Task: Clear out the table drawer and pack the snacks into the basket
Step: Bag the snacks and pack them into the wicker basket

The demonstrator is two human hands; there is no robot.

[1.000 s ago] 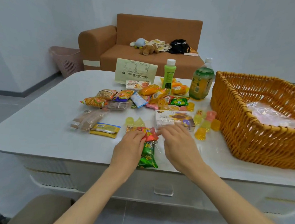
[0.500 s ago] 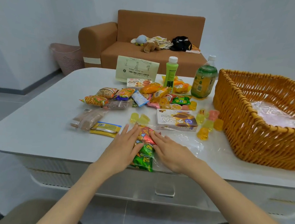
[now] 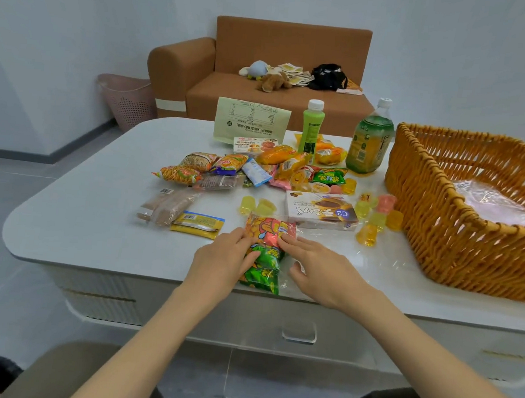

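Note:
A clear bag of orange and green snack packets [image 3: 266, 250] lies at the front edge of the white table [image 3: 79, 214]. My left hand [image 3: 224, 259] holds its left side, thumb on the green packet. My right hand [image 3: 322, 267] touches its right edge with straight fingers on the clear wrap. The wicker basket [image 3: 415, 180] stands at the right, lined with clear plastic. Behind the bag are a chocolate box [image 3: 320, 210], jelly cups [image 3: 368, 221] and a heap of snack packets [image 3: 257, 170]. The drawer front [image 3: 298, 333] under the table edge is closed.
A green bottle [image 3: 312, 127], a tea bottle [image 3: 369, 141] and a paper pouch [image 3: 252, 121] stand at the back of the table. Brown wafer packs [image 3: 165, 206] and a yellow packet [image 3: 197, 223] lie at the left. A sofa and a pink bin [image 3: 127, 101] are beyond.
Both hands slid back from the bag's far end to its two sides near the table edge. The left thumb now lies on the green packet.

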